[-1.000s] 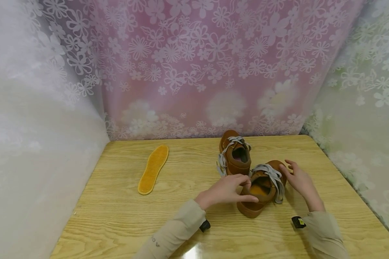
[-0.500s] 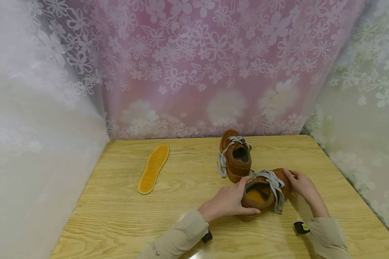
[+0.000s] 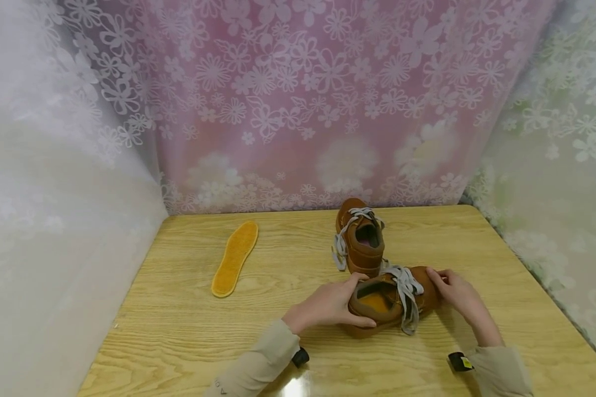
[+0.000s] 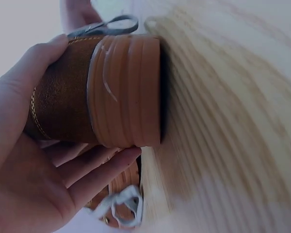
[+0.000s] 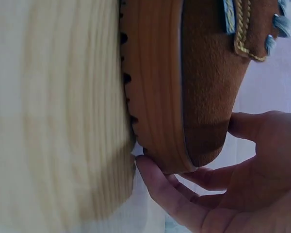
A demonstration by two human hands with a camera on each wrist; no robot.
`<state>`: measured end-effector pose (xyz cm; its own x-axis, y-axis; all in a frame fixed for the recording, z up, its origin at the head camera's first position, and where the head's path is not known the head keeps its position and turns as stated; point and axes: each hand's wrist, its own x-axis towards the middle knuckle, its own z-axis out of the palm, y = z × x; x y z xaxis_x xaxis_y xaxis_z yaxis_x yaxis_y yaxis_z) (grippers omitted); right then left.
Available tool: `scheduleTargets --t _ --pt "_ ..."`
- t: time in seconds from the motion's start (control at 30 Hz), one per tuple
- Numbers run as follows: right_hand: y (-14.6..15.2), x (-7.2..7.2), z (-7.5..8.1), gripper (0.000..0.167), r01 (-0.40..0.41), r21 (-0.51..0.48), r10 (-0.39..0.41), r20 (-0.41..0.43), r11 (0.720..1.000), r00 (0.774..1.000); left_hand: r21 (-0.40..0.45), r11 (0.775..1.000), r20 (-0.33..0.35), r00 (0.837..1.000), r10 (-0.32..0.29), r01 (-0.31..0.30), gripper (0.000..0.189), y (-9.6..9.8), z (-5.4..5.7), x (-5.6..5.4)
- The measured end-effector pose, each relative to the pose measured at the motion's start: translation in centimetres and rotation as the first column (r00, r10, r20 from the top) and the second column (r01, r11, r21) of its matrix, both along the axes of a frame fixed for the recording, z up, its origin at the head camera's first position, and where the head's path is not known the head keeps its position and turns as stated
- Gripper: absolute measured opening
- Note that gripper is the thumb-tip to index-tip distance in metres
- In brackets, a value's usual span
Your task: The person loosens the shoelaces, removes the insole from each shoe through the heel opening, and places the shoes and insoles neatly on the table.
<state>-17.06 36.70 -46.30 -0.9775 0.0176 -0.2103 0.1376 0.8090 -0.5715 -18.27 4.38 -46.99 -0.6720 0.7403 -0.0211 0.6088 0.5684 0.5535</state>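
A brown lace-up shoe (image 3: 388, 314) with grey laces lies crosswise on the table, toe to the right. An orange lining (image 3: 374, 301) shows inside its opening. My left hand (image 3: 328, 304) grips the heel, thumb on the near side and fingers on the far side. At the other end, my right hand (image 3: 461, 298) holds the toe; the right wrist view has the thumb on top and fingers around the sole's tip (image 5: 157, 145). The left wrist view shows the ridged heel sole (image 4: 126, 92) close over the wood.
A matching brown shoe (image 3: 369, 260) stands just behind, toe toward the curtain (image 3: 308, 138). On the left of the wooden table (image 3: 179, 331) lies an orange insole (image 3: 235, 259). Pale patterned sheets hang at both sides.
My right hand has closed on the toe and my left hand on the heel. The shoe has turned more crosswise and shifted toward the left and nearer to me.
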Motion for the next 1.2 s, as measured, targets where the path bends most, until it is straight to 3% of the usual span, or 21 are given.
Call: scheduleTargets --t 0.2,0.37,0.57,0.83,1.1,1.2 --pt "-1.2 1.0 -0.1 0.08 0.007 -0.122 -0.002 0.044 0.992 0.999 0.087 0.996 0.096 0.995 -0.003 -0.005 0.087 -2.6 -0.2 -0.9" --pt "-2.4 1.6 0.3 0.078 -0.001 -0.124 0.008 0.061 0.992 0.998 0.183 0.983 0.163 0.986 -0.038 0.008 0.082 -5.2 -0.2 -1.6" --pt "-3.8 2.5 1.0 0.072 -0.019 -0.138 0.025 0.041 0.99 0.999 0.258 0.965 0.178 0.98 -0.087 0.038 0.084 -7.7 -0.3 -2.0" --pt "-5.5 3.0 1.4 0.07 -0.01 -0.226 0.024 0.062 0.974 0.998 0.289 0.957 0.221 0.972 -0.08 0.013 0.082 -10.1 -0.6 -1.9" --pt "-7.8 2.8 1.1 0.071 -0.084 -0.259 0.094 0.026 0.962 0.995 0.299 0.954 0.259 0.964 -0.051 -0.03 0.079 -13.0 -0.1 -2.0" --pt "-8.8 2.6 1.1 0.074 -0.117 -0.242 0.122 0.006 0.963 0.992 0.282 0.958 0.242 0.97 -0.023 -0.047 0.078 -14.3 -0.1 -2.1"
